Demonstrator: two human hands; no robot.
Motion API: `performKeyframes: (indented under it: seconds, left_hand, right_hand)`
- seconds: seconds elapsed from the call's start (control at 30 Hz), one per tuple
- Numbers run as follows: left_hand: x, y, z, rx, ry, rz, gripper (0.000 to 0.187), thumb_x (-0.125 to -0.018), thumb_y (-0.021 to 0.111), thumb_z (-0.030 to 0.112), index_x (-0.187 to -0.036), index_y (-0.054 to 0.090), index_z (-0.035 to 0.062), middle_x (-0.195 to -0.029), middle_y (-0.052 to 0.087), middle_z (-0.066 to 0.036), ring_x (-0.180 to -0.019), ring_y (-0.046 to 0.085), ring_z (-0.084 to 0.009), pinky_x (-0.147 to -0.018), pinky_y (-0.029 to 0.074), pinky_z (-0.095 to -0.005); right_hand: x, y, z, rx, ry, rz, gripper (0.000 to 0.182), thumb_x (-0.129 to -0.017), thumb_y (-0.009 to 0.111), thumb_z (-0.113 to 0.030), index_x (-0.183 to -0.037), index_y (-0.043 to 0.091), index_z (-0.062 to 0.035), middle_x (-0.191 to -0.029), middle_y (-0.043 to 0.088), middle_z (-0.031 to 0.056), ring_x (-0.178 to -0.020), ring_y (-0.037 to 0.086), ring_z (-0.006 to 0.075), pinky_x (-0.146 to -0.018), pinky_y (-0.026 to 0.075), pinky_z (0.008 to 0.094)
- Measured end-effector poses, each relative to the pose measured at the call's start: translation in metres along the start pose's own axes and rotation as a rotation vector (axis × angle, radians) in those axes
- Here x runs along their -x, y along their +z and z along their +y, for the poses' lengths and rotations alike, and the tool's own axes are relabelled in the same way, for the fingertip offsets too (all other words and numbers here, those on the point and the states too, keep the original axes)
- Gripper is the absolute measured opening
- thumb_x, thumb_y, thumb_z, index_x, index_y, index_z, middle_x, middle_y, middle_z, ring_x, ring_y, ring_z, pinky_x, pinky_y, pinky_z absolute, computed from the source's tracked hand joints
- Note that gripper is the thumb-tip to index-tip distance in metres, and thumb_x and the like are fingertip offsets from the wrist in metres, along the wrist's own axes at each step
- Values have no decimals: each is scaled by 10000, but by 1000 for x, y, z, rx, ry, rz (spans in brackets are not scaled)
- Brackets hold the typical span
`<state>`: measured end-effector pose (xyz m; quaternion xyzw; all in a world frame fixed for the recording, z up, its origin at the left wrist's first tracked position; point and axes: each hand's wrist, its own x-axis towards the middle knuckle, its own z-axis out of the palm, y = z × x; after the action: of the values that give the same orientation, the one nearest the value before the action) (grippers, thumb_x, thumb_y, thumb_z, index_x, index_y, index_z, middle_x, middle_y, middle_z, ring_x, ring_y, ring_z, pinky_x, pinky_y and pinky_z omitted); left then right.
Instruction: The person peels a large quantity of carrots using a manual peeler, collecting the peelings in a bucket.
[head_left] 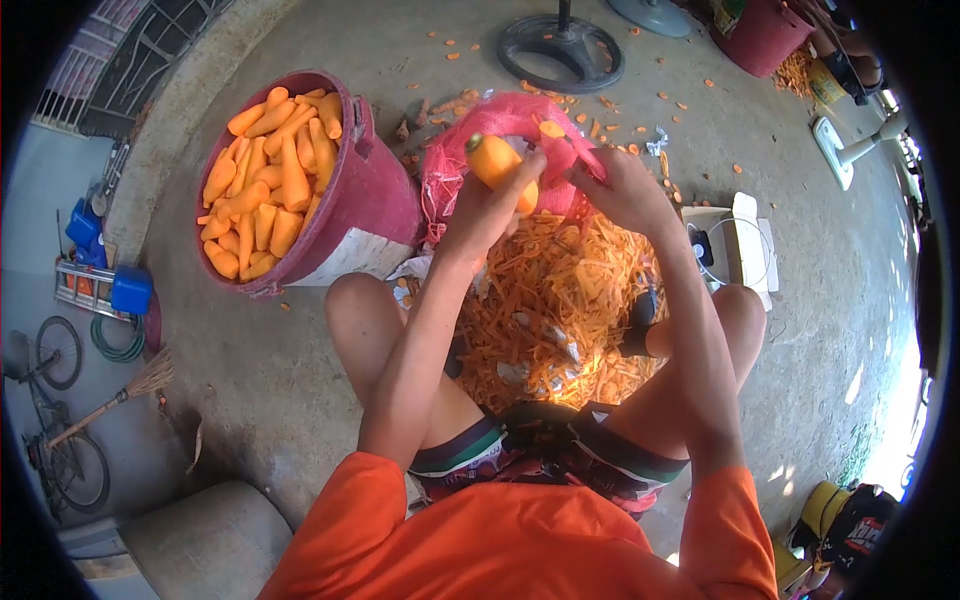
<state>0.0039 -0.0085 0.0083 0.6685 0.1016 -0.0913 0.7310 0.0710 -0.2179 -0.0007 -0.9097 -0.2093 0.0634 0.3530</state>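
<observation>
My left hand (508, 200) is closed around a thick orange carrot (493, 160) whose greenish stem end points up and left. My right hand (625, 192) is to the right of it, its fingers pinched at the edge of a pink mesh sack (450, 165). Whether those fingers also hold a tool is hidden. Another carrot (551, 130) shows its end at the sack's opening. Below both hands, a large heap of orange peelings (560, 300) lies between my legs.
A tilted maroon tub (360, 190) full of peeled carrots (275, 190) stands at left. An open white box (750, 245) with a cable sits at right. Beyond are a black round stand base (560, 55), a red bucket (765, 38) and part of another person (855, 60). Carrot slices dot the floor.
</observation>
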Motion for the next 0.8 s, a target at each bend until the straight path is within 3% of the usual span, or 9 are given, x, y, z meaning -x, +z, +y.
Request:
performKeyframes:
  seconds: [0.03, 0.1, 0.17, 0.2, 0.43, 0.63, 0.7, 0.73, 0.8]
  left_hand:
    - [-2, -1, -3, 3, 0, -2, 358, -942, 701, 418, -1029, 648, 75, -762, 591, 14, -578, 531, -123, -563, 460, -292]
    - [-6, -1, -11, -306, 404, 114, 371, -843, 749, 408, -875, 694, 42, -694, 670, -36, -586, 629, -154, -575, 499, -325]
    - [-6, -10, -13, -512, 465, 146, 300, -827, 772, 335, -860, 701, 46, -707, 689, -61, -600, 649, -173, -574, 500, -341]
    - [-4, -12, -11, -723, 521, 176, 234, -811, 795, 263, -845, 707, 49, -721, 707, -85, -614, 669, -192, -573, 501, -357]
    - [5, -13, -9, -978, 654, 188, 272, -717, 824, 287, -820, 699, 69, -704, 688, -102, -656, 684, -332, -591, 524, -413]
    - [12, -29, -2, -1001, 720, 82, 251, -641, 799, 226, -779, 669, 61, -698, 658, -120, -653, 672, -329, -588, 512, -416]
    - [20, -31, 7, -944, 720, -10, 240, -628, 784, 208, -760, 654, 56, -695, 647, -124, -649, 662, -336, -587, 508, -417]
    - [24, -33, 11, -895, 727, -102, 229, -615, 769, 189, -740, 638, 50, -692, 636, -128, -645, 652, -344, -585, 504, -419]
    - [21, -35, 0, -864, 824, -96, 237, -611, 760, 198, -740, 632, 45, -694, 620, -121, -673, 639, -365, -608, 505, -416]
  right_hand:
    - [4, -9, -10, -26, -64, -28, 269, -913, 677, -269, -975, 687, -8, -856, 690, 244, -856, 673, 422, -749, 516, 490]
    - [11, -12, -16, -47, -126, -59, 240, -905, 685, -244, -968, 681, -13, -844, 684, 239, -839, 667, 425, -737, 513, 488]
    - [16, -10, -16, -39, -435, -25, 213, -915, 702, -215, -980, 688, -13, -832, 684, 213, -782, 667, 390, -710, 509, 442]
    - [17, -8, -18, -39, -433, -25, 213, -915, 702, -215, -980, 688, -13, -832, 684, 213, -782, 667, 390, -710, 509, 442]
    - [20, 9, -15, -14, -536, 2, 206, -829, 735, -173, -952, 679, -19, -830, 688, 194, -800, 660, 407, -700, 519, 473]
    - [11, 23, -5, 9, -512, -85, 224, -833, 741, -215, -915, 690, -13, -828, 692, 212, -805, 663, 425, -697, 519, 488]
    - [-5, 44, 27, 90, -145, 26, 297, -855, 734, -276, -915, 690, 12, -878, 698, 238, -847, 667, 436, -724, 521, 507]
    - [-9, 41, 41, 91, -155, 24, 297, -855, 734, -276, -915, 690, 12, -878, 698, 238, -847, 667, 436, -724, 521, 507]
    - [-19, 35, 64, 208, 60, 16, 365, -869, 726, -326, -919, 684, 34, -902, 696, 257, -877, 670, 444, -755, 522, 523]
